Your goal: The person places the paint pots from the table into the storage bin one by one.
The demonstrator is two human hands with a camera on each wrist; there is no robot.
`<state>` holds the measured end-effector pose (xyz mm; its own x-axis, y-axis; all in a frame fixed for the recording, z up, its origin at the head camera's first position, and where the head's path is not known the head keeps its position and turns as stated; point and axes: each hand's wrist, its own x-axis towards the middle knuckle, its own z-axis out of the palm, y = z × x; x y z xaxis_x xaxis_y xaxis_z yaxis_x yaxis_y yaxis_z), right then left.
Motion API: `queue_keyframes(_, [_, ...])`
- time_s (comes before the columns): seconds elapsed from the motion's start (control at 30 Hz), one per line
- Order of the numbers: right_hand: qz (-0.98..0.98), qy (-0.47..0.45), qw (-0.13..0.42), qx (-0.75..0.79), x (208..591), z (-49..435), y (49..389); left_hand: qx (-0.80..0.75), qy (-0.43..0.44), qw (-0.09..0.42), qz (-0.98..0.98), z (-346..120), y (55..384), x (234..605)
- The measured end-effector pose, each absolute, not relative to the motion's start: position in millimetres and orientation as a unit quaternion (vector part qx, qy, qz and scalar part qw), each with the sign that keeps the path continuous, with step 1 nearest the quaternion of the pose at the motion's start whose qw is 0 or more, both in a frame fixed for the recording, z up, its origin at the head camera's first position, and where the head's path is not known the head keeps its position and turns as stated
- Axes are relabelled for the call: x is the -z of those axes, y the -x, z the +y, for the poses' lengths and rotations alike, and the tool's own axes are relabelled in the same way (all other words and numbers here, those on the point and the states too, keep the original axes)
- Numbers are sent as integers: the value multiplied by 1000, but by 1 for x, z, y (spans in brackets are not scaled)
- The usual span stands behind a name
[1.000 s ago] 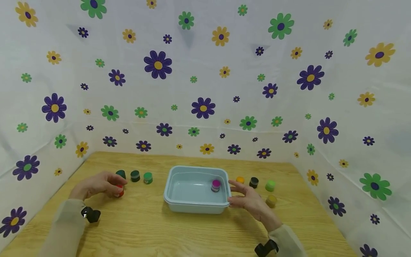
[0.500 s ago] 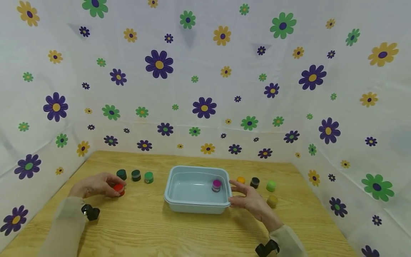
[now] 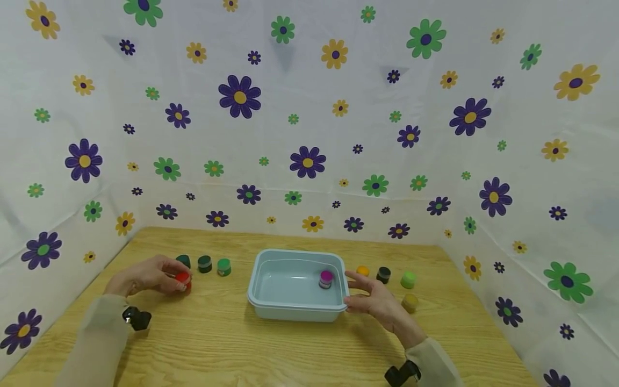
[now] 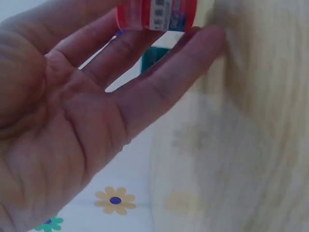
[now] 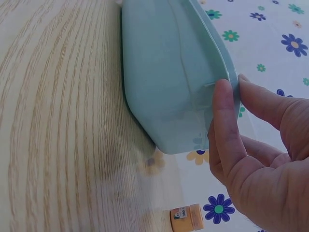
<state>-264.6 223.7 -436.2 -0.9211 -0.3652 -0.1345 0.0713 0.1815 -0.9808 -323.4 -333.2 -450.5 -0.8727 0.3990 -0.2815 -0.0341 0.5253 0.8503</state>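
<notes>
My left hand (image 3: 147, 277) pinches a small red lidded jar (image 3: 182, 278) between thumb and fingertips, at the left of the table. In the left wrist view, the jar (image 4: 159, 13) shows a printed label, and its top is cut off by the frame. My right hand (image 3: 379, 309) grips the right end of a pale blue plastic tub (image 3: 297, 308). Its digits meet the rim from both sides in the right wrist view, where the tub wall (image 5: 154, 72) fills the upper middle. Inside the tub, at its right, stands a jar with a magenta lid (image 3: 326, 277).
Behind the left hand stand a dark teal jar (image 3: 184, 260), a dark green jar (image 3: 204, 264) and a green jar (image 3: 224, 267). Right of the tub are orange (image 3: 362, 271), black (image 3: 383, 274), light green (image 3: 408, 279) and mustard (image 3: 410, 303) jars. Flowered sheeting surrounds the table.
The left hand has tightened around the red jar and shifted it slightly right and up in the head view. The right hand and the tub have stayed put.
</notes>
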Motion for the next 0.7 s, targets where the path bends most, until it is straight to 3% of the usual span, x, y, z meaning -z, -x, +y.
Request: queue_keyframes(0.7, [749, 86, 173, 634, 436, 222, 264, -534, -170, 231, 795, -282, 331, 432])
